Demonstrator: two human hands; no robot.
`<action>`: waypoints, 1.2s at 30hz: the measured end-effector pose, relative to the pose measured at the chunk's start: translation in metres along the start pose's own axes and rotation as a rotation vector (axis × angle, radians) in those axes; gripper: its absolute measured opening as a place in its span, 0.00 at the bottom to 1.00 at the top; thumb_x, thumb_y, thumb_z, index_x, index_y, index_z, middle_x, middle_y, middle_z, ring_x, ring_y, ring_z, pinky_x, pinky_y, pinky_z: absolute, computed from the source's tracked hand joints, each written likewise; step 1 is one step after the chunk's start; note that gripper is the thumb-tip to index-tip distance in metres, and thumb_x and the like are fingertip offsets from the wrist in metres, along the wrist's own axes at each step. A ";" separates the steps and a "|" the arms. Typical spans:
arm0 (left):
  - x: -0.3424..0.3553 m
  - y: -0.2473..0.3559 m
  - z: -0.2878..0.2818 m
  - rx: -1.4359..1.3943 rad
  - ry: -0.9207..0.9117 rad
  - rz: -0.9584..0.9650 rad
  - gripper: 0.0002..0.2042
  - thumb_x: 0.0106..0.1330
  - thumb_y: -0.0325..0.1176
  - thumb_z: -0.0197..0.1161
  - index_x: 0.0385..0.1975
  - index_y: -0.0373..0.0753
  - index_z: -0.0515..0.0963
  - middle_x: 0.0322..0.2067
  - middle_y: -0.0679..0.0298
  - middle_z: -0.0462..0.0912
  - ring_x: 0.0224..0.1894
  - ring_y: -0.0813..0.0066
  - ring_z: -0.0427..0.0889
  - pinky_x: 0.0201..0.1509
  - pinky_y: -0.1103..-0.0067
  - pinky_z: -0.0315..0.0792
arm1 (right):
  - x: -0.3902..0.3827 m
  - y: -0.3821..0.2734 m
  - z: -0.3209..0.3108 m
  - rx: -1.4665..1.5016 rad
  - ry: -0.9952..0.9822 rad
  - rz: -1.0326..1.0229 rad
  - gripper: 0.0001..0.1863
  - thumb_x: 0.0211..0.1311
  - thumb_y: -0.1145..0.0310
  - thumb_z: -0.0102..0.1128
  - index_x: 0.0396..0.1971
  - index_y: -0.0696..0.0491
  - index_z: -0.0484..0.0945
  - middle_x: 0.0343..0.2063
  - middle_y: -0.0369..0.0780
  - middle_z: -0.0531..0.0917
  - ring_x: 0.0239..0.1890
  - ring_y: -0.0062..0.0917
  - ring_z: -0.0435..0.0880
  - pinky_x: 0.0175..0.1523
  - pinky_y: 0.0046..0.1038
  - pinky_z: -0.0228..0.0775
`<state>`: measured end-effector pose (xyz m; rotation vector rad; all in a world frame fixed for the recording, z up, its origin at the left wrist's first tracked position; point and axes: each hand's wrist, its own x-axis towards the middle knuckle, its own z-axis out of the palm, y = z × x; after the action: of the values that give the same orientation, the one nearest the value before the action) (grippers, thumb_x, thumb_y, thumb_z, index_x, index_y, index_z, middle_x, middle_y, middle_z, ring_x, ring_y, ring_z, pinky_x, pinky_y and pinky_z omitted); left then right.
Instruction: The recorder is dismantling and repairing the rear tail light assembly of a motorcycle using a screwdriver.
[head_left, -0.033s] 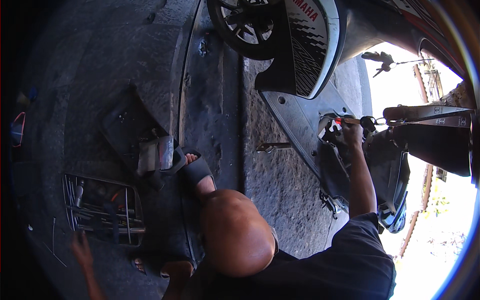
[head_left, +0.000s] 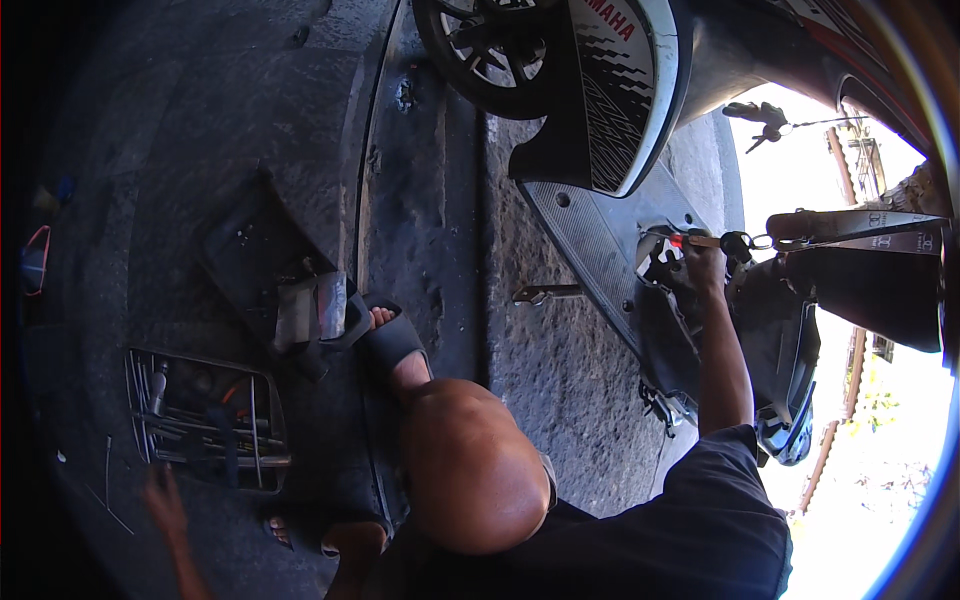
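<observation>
My right hand (head_left: 707, 268) is closed round a screwdriver (head_left: 690, 241) with a red-orange handle, at an opening in the grey footboard (head_left: 585, 225) of a scooter. The tool's tip points into the opening; what it touches there is too small to tell. Low at the left, my left hand (head_left: 166, 508) is held with its fingers apart, holding nothing visible. It is beside the near corner of a tool tray (head_left: 272, 385) containing several metal tools, among them a ratchet-like tool (head_left: 158, 388).
A dark plastic cover (head_left: 235, 245) lies on the ground with small plastic packets (head_left: 312, 308) on it. The scooter's wheel (head_left: 490, 50) and white front panel (head_left: 620, 90) are at the top. A strap with a key ring (head_left: 850, 228) hangs at the right. Thin rods (head_left: 108, 480) lie by the tray.
</observation>
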<state>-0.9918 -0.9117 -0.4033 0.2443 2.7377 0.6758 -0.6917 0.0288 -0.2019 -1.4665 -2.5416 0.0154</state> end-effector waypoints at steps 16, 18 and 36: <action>0.004 -0.003 0.005 0.024 -0.054 -0.040 0.17 0.75 0.38 0.53 0.46 0.26 0.78 0.44 0.46 0.84 0.48 0.56 0.83 0.54 0.67 0.73 | -0.003 -0.015 -0.003 -0.176 -0.078 0.116 0.12 0.63 0.64 0.64 0.44 0.53 0.82 0.34 0.45 0.87 0.39 0.34 0.88 0.44 0.34 0.76; 0.004 0.011 0.003 -0.013 -0.114 -0.098 0.18 0.75 0.39 0.53 0.46 0.26 0.78 0.44 0.45 0.84 0.48 0.55 0.83 0.55 0.66 0.72 | -0.008 -0.021 -0.007 -0.060 -0.034 0.041 0.13 0.62 0.64 0.64 0.45 0.52 0.82 0.36 0.45 0.87 0.41 0.34 0.87 0.46 0.34 0.76; -0.001 -0.001 0.012 -0.016 -0.068 -0.023 0.15 0.75 0.36 0.53 0.44 0.27 0.77 0.39 0.46 0.84 0.42 0.56 0.83 0.50 0.67 0.72 | 0.015 0.013 0.002 -0.122 -0.057 -0.038 0.13 0.62 0.64 0.61 0.45 0.51 0.80 0.36 0.44 0.86 0.41 0.35 0.86 0.45 0.34 0.75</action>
<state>-0.9869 -0.9077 -0.4140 0.2273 2.6652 0.6712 -0.6883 0.0478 -0.2023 -1.4797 -2.6584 -0.1074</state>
